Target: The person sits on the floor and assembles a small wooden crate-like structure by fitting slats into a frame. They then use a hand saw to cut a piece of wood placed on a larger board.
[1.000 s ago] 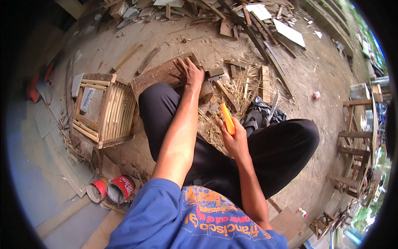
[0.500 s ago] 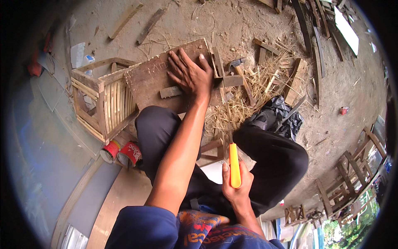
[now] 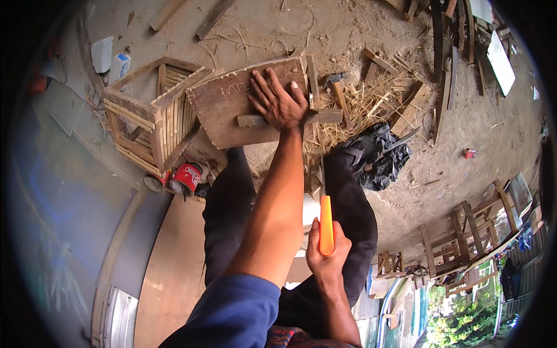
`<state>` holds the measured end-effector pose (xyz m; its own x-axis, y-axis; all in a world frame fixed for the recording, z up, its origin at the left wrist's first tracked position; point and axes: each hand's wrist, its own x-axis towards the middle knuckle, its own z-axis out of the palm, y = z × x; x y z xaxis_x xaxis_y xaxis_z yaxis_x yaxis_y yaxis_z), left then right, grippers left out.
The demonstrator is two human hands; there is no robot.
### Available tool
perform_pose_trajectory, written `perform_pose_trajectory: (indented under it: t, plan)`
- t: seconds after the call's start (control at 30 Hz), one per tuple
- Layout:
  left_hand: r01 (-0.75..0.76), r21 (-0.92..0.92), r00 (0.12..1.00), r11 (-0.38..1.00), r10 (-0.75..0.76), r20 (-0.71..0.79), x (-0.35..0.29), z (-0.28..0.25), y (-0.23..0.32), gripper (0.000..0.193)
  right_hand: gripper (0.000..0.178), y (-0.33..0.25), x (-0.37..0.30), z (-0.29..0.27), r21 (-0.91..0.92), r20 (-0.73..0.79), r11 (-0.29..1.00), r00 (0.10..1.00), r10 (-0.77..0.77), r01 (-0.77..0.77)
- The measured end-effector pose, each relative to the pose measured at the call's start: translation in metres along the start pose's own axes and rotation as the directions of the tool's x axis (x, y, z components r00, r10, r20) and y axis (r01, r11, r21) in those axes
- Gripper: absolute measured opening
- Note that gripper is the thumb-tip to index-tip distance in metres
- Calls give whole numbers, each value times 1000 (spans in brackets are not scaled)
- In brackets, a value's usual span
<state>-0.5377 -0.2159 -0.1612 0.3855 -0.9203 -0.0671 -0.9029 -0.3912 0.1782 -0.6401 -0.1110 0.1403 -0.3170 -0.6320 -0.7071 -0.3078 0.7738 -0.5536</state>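
My left hand [image 3: 281,101] lies flat with fingers spread on a brown board [image 3: 217,110], its heel over a short wooden strip [image 3: 331,116]. That strip crosses the board and sticks out past its right edge. My right hand [image 3: 331,261] grips the orange handle of a handsaw [image 3: 326,223], low between my legs. The saw's thin blade shows edge-on and runs up toward the strip. Whether its teeth touch the wood I cannot tell. A narrow upright wooden piece [image 3: 313,81] stands along the board's right edge.
A slatted wooden frame [image 3: 155,116] stands left of the board, with a red tin can [image 3: 187,177] below it. A hammer [image 3: 342,101] lies on straw-like shavings [image 3: 377,95] at right, near a black plastic bag [image 3: 383,174]. Loose timber [image 3: 438,40] lies at the far right.
My knees have drawn inward and my legs look straighter. The view has shifted, with the board appearing slightly farther right. My left hand stays on the board; my right still holds the handsaw.
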Motion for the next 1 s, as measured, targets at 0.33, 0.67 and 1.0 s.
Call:
perform_pose_trajectory:
  t: [0.33,0.67,1.0]
  plan:
    - [29,-20,997,999,-28,66,0,-2,0,73,25,5,-23,14,-25,-41,997,997,66,-67]
    - [16,-9,998,1000,-15,57,6,1,1,74,23,-12,-43,13,-84,-82,985,986,144,-150]
    - [4,-72,998,997,0,56,-1,2,-2,74,25,-18,-62,21,-151,-37,986,997,70,-75]
